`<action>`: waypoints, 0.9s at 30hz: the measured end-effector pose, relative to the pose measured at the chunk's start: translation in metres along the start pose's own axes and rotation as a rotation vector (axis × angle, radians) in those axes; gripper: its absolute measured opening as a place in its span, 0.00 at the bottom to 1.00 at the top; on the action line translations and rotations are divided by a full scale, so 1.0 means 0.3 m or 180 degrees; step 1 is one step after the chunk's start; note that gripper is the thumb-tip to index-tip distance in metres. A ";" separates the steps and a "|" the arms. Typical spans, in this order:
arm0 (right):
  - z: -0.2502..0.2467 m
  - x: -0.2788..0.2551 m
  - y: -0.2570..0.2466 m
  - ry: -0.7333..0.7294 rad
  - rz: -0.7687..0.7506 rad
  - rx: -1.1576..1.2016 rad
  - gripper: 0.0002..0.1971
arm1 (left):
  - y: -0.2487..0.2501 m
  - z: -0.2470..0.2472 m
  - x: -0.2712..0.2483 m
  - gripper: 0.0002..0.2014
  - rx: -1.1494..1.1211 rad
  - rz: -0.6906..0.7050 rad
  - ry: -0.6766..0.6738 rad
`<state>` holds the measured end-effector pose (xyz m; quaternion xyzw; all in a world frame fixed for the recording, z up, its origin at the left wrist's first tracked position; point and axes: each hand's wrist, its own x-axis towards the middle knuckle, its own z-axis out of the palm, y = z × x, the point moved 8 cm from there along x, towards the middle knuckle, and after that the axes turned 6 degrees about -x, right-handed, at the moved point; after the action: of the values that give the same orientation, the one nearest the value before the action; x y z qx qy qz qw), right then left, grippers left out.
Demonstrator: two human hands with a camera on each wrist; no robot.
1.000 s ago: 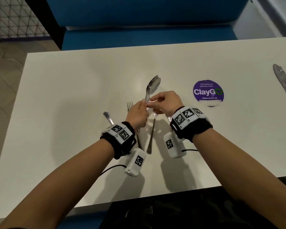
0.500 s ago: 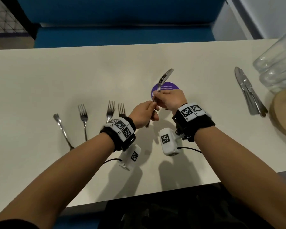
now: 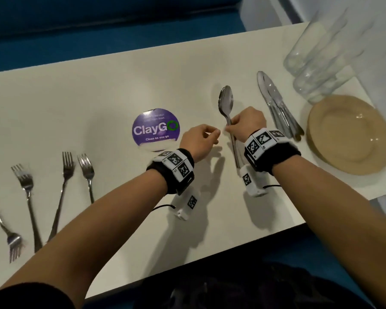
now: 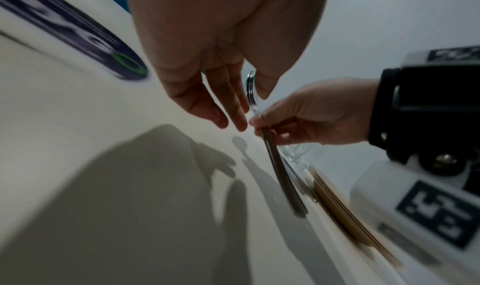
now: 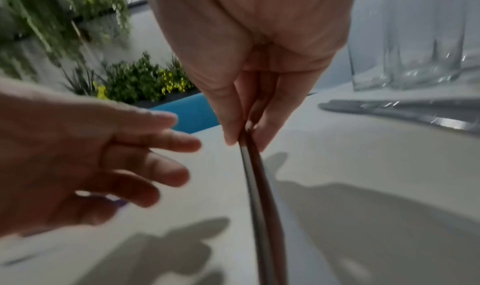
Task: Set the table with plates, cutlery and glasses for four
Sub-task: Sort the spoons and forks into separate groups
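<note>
The right hand (image 3: 246,124) pinches the stacked spoons (image 3: 226,103) by their handles above the tabletop (image 3: 98,85); the left hand (image 3: 198,141), relaxed, holds nothing.

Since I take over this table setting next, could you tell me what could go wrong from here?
1. The right hand pinches a bundle of stacked steel spoons by the handles alone; one could slide out, as the left hand holds nothing.
2. The clear drinking glasses crowd the table corner beside the tan plates; a sweeping wrist might knock them.
3. The steel knives lie close by and could get nudged.
</note>
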<state>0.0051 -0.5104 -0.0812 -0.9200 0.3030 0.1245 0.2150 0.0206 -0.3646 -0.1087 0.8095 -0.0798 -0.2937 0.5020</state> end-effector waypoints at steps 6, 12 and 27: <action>-0.095 0.207 0.163 0.0007 -0.0116 -0.0520 0.08 | 0.125 0.198 0.169 0.11 -0.0170 -0.0258 0.0131; -0.123 0.312 0.199 0.0036 -0.0324 -0.0613 0.06 | 0.137 0.303 0.280 0.10 -0.0486 -0.0615 0.0164; -0.120 0.290 0.248 -0.0016 -0.0471 -0.0225 0.09 | 0.194 0.357 0.329 0.17 -0.0400 -0.0654 0.0307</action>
<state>0.0314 -0.6252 -0.1047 -0.9466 0.2290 0.1212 0.1918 0.0512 -0.5167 -0.1323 0.7936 0.0463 -0.3087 0.5223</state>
